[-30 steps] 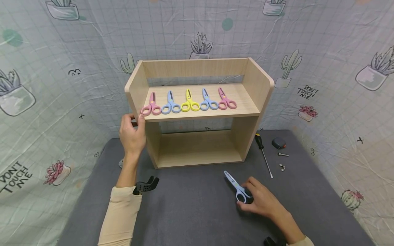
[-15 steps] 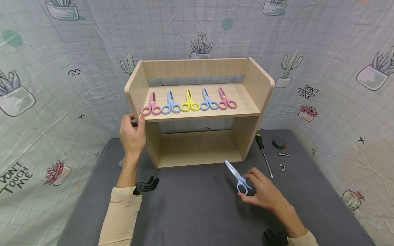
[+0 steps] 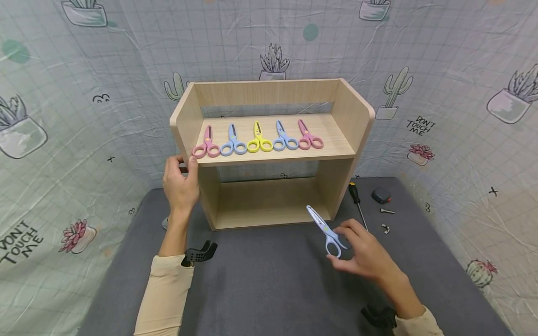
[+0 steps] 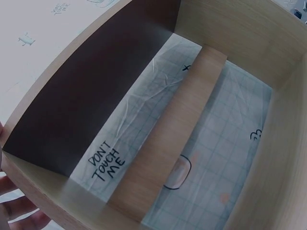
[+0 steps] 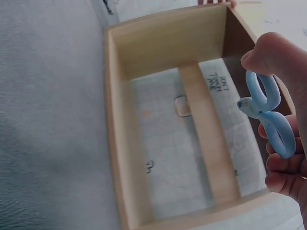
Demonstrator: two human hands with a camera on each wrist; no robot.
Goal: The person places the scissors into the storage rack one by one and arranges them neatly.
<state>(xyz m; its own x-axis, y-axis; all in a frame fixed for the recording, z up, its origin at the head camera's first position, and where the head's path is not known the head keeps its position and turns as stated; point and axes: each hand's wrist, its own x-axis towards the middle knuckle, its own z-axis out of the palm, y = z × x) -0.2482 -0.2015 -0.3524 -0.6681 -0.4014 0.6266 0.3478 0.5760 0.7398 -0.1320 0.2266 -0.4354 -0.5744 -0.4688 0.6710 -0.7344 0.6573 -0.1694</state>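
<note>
My right hand (image 3: 365, 252) pinches a pair of light blue scissors (image 3: 322, 227) by its finger loops, raised off the grey table in front of a wooden shelf unit (image 3: 275, 200). Its blades point up and toward the unit in the head view; in the right wrist view the blue loops (image 5: 285, 136) sit between thumb and fingers. My left hand (image 3: 181, 186) grips the unit's left side panel, thumb on the front edge near the upper board. On that board lie several scissors in a row: pink (image 3: 208, 134), blue (image 3: 232, 134), yellow (image 3: 258, 129), blue (image 3: 280, 129), pink (image 3: 304, 129).
Right of the unit lie a black-handled screwdriver (image 3: 354, 192), a dark tape measure (image 3: 380, 195), a bolt (image 3: 387, 211) and a small metal fitting (image 3: 385, 229). A grey object (image 3: 165, 223) shows partly behind the left forearm. A printed cloth (image 3: 273, 28) hangs behind the grey table (image 3: 260, 275).
My right hand has lifted the blue scissors up and toward the shelf unit, so their tips now overlap the lower compartment. The left hand and the scissors in the row have stayed put.
</note>
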